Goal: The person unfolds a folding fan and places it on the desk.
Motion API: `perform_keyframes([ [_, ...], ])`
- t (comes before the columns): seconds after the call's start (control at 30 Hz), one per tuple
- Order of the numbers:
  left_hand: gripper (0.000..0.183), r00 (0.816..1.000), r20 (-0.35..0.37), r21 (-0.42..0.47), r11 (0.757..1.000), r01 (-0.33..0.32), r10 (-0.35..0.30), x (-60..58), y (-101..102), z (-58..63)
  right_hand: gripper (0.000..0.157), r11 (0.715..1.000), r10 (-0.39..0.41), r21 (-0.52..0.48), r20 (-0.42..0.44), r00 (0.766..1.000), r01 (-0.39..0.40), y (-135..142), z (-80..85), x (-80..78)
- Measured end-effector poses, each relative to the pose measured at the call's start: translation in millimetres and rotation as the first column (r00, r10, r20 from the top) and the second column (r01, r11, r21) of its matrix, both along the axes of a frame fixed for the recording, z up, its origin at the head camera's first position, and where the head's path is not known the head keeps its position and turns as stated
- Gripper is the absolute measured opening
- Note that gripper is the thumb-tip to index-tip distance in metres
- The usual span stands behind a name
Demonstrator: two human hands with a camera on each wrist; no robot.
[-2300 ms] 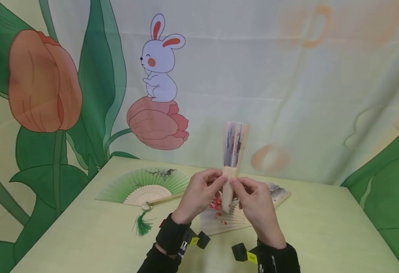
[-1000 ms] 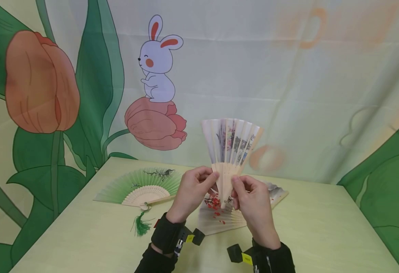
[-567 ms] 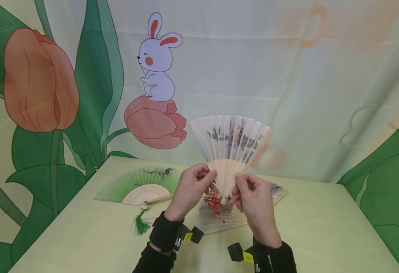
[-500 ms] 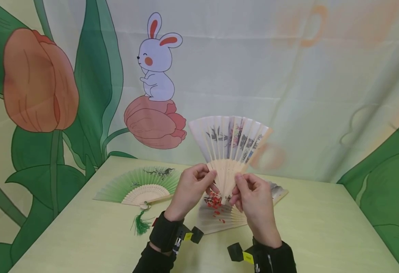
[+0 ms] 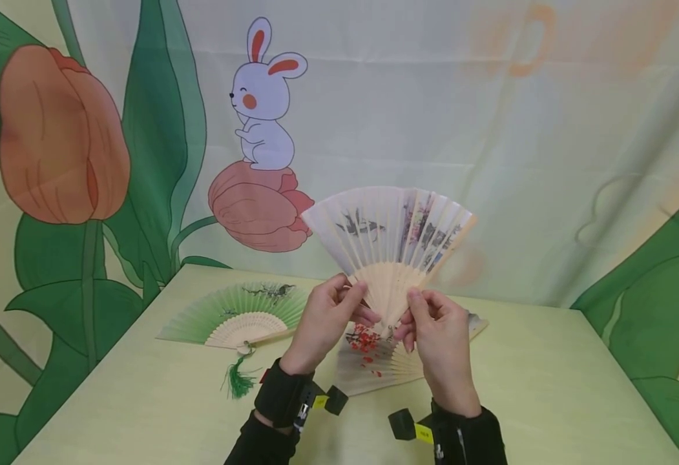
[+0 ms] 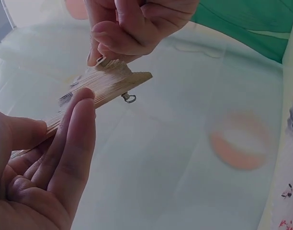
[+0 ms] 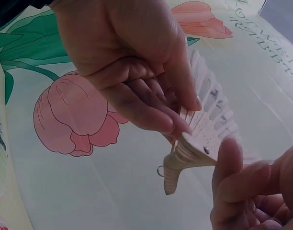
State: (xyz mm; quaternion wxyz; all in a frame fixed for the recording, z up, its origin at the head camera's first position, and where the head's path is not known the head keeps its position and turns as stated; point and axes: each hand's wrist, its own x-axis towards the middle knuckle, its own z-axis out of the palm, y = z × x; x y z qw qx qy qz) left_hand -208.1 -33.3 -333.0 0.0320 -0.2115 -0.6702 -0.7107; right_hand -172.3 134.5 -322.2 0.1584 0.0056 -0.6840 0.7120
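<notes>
Fingers of both hands are doing the work. The left hand [image 5: 330, 316] pinches the left outer rib of the paper fan [image 5: 387, 236] between thumb and fingertips, and the right hand [image 5: 435, 329] pinches the right outer rib the same way, both just above the rivet. The fan is up in the air over the table [image 5: 548, 387], in front of the painted backdrop [image 5: 490, 129], roughly a third spread.

To my eye the way to open it well is to draw the two outer ribs apart evenly, swinging them about the rivet and keeping the pull in the plane of the leaf, so the paper folds don't twist or tear.

It stands upright: the rivet points down toward the table and the leaf fans upward, its middle line close to vertical.

Below lie a green fan [image 5: 240, 310] with a tassel and a fan with red blossoms [image 5: 374, 368], both spread flat.
</notes>
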Motion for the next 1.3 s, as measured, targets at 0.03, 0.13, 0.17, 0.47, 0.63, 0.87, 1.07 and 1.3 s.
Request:
perform_keyframes([
  [0.03,0.028,1.0,-0.008,0.009,1.0,0.002,-0.002,-0.4,-0.2,-0.4,0.028,1.0,-0.006,-0.004,-0.008,1.0,0.006,-0.4,-0.2,-0.4],
  [0.13,0.028,1.0,-0.025,0.023,1.0,0.004,-0.004,-0.6,-0.4,-1.2,0.027,0.999,-0.042,-0.016,-0.029,0.999,0.042,-1.5,-0.9,-1.0],
  [0.17,0.028,1.0,-0.024,0.022,1.0,0.001,-0.001,-0.3,-0.4,-1.5,0.027,0.998,-0.055,-0.024,-0.037,0.998,0.054,-1.9,-1.3,-1.2],
  [0.47,0.027,0.998,-0.057,0.035,0.999,-0.021,0.023,1.2,1.8,1.0,0.032,0.984,-0.143,-0.127,-0.12,0.982,0.128,-5.3,-2.3,-3.3],
  [0.63,0.029,0.998,-0.052,0.084,0.996,-0.013,0.017,2.2,13.2,-1.0,0.035,0.964,-0.227,-0.186,-0.19,0.955,0.192,-2.3,-2.3,0.0],
  [0.87,0.033,0.997,-0.065,0.116,0.993,-0.037,0.045,1.6,10.3,-2.9,0.037,0.953,-0.231,-0.259,-0.284,0.931,0.158,-10.8,-4.9,-1.0],
  [1.07,0.031,0.996,-0.075,0.154,0.988,-0.032,0.043,1.7,5.6,-1.2,0.036,0.948,-0.238,-0.279,-0.296,0.925,0.155,-17.9,-5.5,-1.2],
  [1.3,0.03,0.996,-0.076,0.211,0.977,-0.02,0.037,1.5,3.2,-0.9,0.034,0.927,-0.229,-0.361,-0.336,0.914,0.1,-24.5,-6.6,-1.3],
])
